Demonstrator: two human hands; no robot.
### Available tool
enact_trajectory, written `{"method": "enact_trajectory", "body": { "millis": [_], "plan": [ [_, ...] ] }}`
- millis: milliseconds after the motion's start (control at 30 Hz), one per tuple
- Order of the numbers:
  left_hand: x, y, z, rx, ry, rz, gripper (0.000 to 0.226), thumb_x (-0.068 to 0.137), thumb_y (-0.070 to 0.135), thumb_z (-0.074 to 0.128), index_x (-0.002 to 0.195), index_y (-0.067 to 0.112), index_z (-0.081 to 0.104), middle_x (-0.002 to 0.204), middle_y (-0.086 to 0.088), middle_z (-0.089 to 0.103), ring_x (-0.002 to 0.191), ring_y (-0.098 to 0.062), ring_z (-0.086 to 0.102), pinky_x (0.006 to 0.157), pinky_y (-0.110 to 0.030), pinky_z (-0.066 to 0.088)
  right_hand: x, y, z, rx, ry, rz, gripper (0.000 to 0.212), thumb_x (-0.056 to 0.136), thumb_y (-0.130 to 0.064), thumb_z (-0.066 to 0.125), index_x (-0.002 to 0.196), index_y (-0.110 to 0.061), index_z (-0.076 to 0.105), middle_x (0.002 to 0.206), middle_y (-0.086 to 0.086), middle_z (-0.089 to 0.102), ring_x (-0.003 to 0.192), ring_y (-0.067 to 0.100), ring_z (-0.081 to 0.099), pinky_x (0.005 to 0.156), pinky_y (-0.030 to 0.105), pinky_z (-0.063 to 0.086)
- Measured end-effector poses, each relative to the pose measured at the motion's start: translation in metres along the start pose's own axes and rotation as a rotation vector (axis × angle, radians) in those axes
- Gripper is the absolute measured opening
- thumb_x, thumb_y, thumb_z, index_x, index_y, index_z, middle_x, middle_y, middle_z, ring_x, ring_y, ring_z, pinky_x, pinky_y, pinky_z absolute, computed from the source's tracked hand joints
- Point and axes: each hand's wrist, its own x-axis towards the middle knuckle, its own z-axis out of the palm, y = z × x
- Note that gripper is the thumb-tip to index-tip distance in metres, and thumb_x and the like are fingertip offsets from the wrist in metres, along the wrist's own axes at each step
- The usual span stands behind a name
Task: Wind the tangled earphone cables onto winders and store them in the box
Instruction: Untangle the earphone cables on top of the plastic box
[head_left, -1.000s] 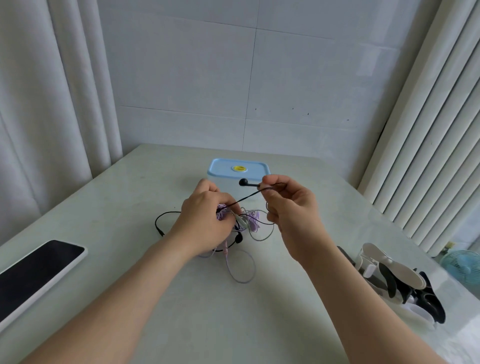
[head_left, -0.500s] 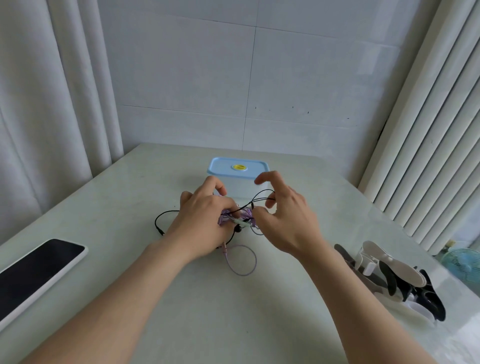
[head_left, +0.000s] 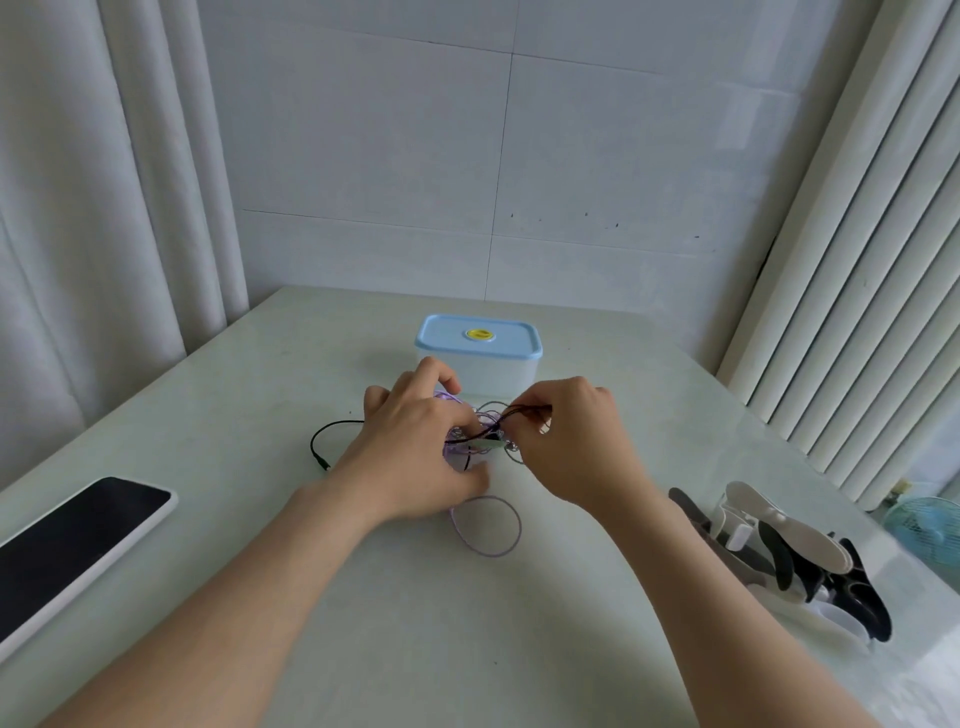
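We hold a tangle of earphone cables (head_left: 483, 439) low over the table (head_left: 234, 415), in the middle, just in front of the box (head_left: 480, 371). Our left grip (head_left: 415, 457) lies over the left side of the tangle. Its fingers are curled down on the purple strands, so it holds the tangle. Our right grip (head_left: 576, 447) is closed too. Its finger and thumb pinch the black cable (head_left: 340, 423) where it comes up out of the knot. The two grips are very near each other, with the knot between them.

The other end of the black cable curves out to the left past our left grip, and its plug lies on the table. A purple loop (head_left: 518, 527) hangs out of the tangle and lies flat on the table, near us, between our two wrists.

The box has pale sides and a blue lid (head_left: 447, 332). The lid is on, and it has a small yellow sticker in the middle.

A heap of black and white winders (head_left: 795, 545) lies at the right side of the table, well apart from the cables. None of them has a cable on it. A phone (head_left: 78, 540) with a dark screen lies face up at the left edge. A little blue fan (head_left: 930, 525) shows past the right edge of the table.
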Motion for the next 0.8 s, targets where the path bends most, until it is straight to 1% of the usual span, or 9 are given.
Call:
{"method": "enact_trajectory", "body": {
  "millis": [100, 133, 233, 333, 500, 567, 633, 700, 800],
  "plan": [
    [0.0004, 0.0020, 0.0019, -0.054, 0.057, 0.043, 0.049, 0.078, 0.081, 0.044, 0.089, 0.043, 0.073, 0.123, 0.013, 0.036, 0.120, -0.008, 0.043, 0.087, -0.035, 0.022, -0.0013, -0.0099, -0.0035, 0.221, 0.076, 0.039, 0.015, 0.090, -0.013, 0.067, 0.083, -0.020, 0.077, 0.070, -0.017, 0.071, 0.072, -0.001, 0.064, 0.063, 0.011, 0.045],
    [0.0008, 0.0024, 0.0024, -0.054, 0.085, 0.053, 0.052, 0.082, 0.083, 0.041, 0.090, 0.044, 0.074, 0.124, 0.013, 0.038, 0.120, -0.011, 0.043, 0.088, -0.037, 0.024, -0.0018, -0.0116, -0.0043, 0.289, 0.095, 0.042, 0.015, 0.091, -0.012, 0.068, 0.084, -0.021, 0.077, 0.072, -0.018, 0.073, 0.072, -0.003, 0.066, 0.065, 0.012, 0.048],
    [0.0033, 0.0033, 0.0037, -0.039, 0.203, 0.044, 0.050, 0.087, 0.082, 0.042, 0.087, 0.044, 0.076, 0.124, 0.012, 0.044, 0.110, -0.019, 0.043, 0.083, -0.038, 0.026, -0.0018, -0.0123, -0.0047, 0.456, 0.119, 0.037, 0.016, 0.092, -0.006, 0.068, 0.088, -0.020, 0.075, 0.078, -0.009, 0.077, 0.077, 0.010, 0.074, 0.077, 0.036, 0.060],
    [0.0028, 0.0058, 0.0043, 0.020, 0.315, 0.064, 0.037, 0.088, 0.071, 0.055, 0.085, 0.041, 0.078, 0.124, 0.009, 0.052, 0.109, -0.027, 0.042, 0.082, -0.035, 0.019, -0.0006, -0.0112, -0.0025, 0.496, 0.152, 0.033, 0.018, 0.093, -0.004, 0.064, 0.088, -0.019, 0.073, 0.076, -0.005, 0.076, 0.074, 0.018, 0.073, 0.073, 0.041, 0.060],
    [0.0049, 0.0080, 0.0042, 0.080, 0.441, 0.149, 0.018, 0.091, 0.045, 0.070, 0.081, 0.034, 0.078, 0.114, 0.015, 0.062, 0.111, -0.025, 0.047, 0.084, -0.038, 0.024, 0.0008, -0.0060, -0.0063, 0.332, 0.260, -0.027, 0.015, 0.092, -0.010, 0.072, 0.090, -0.023, 0.079, 0.075, -0.022, 0.073, 0.069, -0.001, 0.063, 0.065, 0.009, 0.040],
    [0.0072, 0.0084, 0.0039, 0.007, 0.469, 0.190, 0.003, 0.085, 0.032, 0.080, 0.084, 0.029, 0.078, 0.101, 0.016, 0.067, 0.101, -0.020, 0.055, 0.081, -0.040, 0.031, 0.0016, -0.0059, -0.0067, 0.389, 0.249, 0.015, 0.011, 0.094, -0.013, 0.071, 0.091, -0.022, 0.078, 0.071, -0.021, 0.072, 0.065, 0.001, 0.063, 0.063, 0.013, 0.042],
    [0.0079, 0.0102, 0.0041, -0.063, 0.473, 0.185, 0.009, 0.080, 0.026, 0.085, 0.082, 0.026, 0.076, 0.090, 0.014, 0.068, 0.089, -0.017, 0.062, 0.079, -0.043, 0.037, 0.0007, -0.0074, -0.0066, 0.498, 0.191, 0.087, 0.011, 0.097, -0.016, 0.069, 0.092, -0.022, 0.077, 0.072, -0.012, 0.075, 0.068, 0.009, 0.069, 0.067, 0.027, 0.052],
    [0.0071, 0.0104, 0.0033, -0.112, 0.486, 0.178, 0.013, 0.079, 0.033, 0.083, 0.077, 0.026, 0.072, 0.082, 0.012, 0.066, 0.078, -0.015, 0.063, 0.078, -0.041, 0.040, -0.0003, -0.0079, -0.0068, 0.553, 0.160, 0.129, 0.011, 0.096, -0.017, 0.070, 0.089, -0.021, 0.077, 0.071, -0.006, 0.076, 0.070, 0.015, 0.072, 0.070, 0.034, 0.055],
    [0.0057, 0.0101, 0.0032, -0.136, 0.480, 0.161, 0.034, 0.078, 0.059, 0.076, 0.068, 0.028, 0.066, 0.070, 0.013, 0.060, 0.065, -0.009, 0.056, 0.076, -0.037, 0.037, -0.0001, -0.0066, -0.0067, 0.501, 0.172, 0.131, 0.012, 0.092, -0.024, 0.076, 0.081, -0.022, 0.080, 0.062, -0.002, 0.070, 0.056, 0.010, 0.054, 0.059, 0.029, 0.045]
  ]
}}
